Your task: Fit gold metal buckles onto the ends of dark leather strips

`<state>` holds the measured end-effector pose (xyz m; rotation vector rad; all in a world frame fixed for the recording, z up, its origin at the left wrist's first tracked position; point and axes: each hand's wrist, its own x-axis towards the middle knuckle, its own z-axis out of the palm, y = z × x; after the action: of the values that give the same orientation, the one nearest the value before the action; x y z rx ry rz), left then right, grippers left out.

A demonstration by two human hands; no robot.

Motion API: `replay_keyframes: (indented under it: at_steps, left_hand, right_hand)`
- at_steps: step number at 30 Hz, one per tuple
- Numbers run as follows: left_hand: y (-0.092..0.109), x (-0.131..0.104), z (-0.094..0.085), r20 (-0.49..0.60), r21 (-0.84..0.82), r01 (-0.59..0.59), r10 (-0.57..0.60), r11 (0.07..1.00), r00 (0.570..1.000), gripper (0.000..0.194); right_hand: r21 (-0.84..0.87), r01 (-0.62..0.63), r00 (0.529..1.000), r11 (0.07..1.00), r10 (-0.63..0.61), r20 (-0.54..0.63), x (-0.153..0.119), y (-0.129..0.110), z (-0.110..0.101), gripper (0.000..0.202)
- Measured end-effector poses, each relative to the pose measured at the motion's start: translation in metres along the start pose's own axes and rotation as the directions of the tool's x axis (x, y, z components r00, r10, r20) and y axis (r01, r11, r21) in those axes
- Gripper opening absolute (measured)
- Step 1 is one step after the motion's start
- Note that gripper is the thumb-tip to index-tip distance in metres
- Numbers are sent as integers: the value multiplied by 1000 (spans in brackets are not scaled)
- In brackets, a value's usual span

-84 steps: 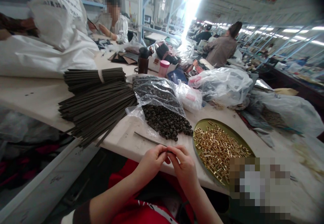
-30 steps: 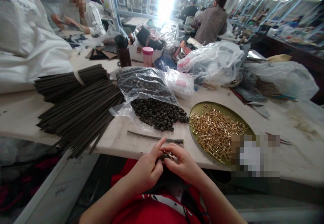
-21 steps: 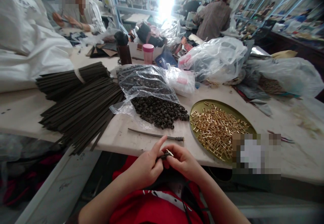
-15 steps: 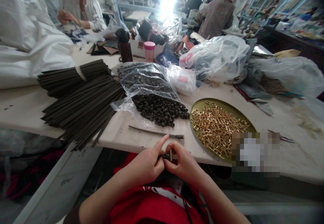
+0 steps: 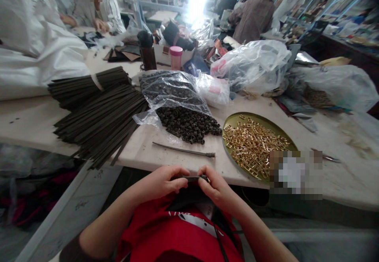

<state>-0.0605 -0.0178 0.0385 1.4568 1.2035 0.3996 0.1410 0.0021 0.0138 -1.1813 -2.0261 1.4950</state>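
Between my hands, just off the table's front edge, a dark strip [image 5: 193,179] is stretched. My left hand [image 5: 170,181] pinches one end of it and my right hand [image 5: 213,183] pinches the other, where a small piece is mostly hidden by the fingers. Beyond the hands a thin strip [image 5: 183,149] with a thicker right end lies on the table. Dark small loops [image 5: 189,125] spill from a clear plastic bag [image 5: 174,90]. To the right, a round tray [image 5: 280,129] holds a heap of gold-coloured buckles [image 5: 253,145].
Bundles of dark strips [image 5: 100,115] lie at the left, overhanging the table edge [image 5: 133,167]. Snips [image 5: 328,157] lie at the right. Behind stand a dark bottle [image 5: 147,52] and a pink-lidded jar [image 5: 175,58], near plastic bags [image 5: 254,64]. Two people [image 5: 254,13] are farther back.
My hands have moved apart, and the strip between them now shows lengthwise. My left index finger, stretched out before, is now bent onto the strip. The view has shifted slightly.
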Motion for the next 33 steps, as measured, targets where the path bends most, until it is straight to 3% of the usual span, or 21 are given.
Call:
replay_keyframes:
  at_steps: [3, 6, 9, 12, 17, 23, 30, 33]
  left_hand:
    - [-6, 1, 3, 6, -130, 65, -64, 989, 998, 25]
    - [-8, 7, 13, -59, -166, 34, -45, 985, 997, 26]
    - [-8, 11, 16, -98, -94, -25, 16, 995, 995, 34]
    - [-7, 8, 10, -100, -11, -6, 5, 1000, 995, 46]
    - [-7, 5, 3, -52, -41, 38, -40, 998, 998, 27]
    - [-3, 10, 15, -167, 85, -14, 28, 996, 986, 36]
    - [0, 10, 21, -146, 100, -15, 30, 995, 989, 45]
    - [-3, 8, 19, -173, 137, 30, -6, 990, 985, 33]
  right_hand:
    - [8, 1, 1000, 1000, -1, -7, 0, 3, 4, 5]
    - [-29, 18, 1000, 999, -19, -8, 1, 4, 10, 4]
    - [-45, 37, 999, 998, -37, 7, 3, 5, 14, 3]
    - [-61, 27, 1000, 998, -27, -1, 3, 6, 14, 3]
    - [-44, 10, 1000, 999, -10, 14, 2, 9, 10, 11]
    - [25, 17, 997, 1000, -18, 70, -2, 10, 11, 36]
    - [117, 30, 999, 993, -34, 34, -7, 12, 14, 40]
    - [115, 37, 999, 993, -39, 17, -8, 12, 16, 37]
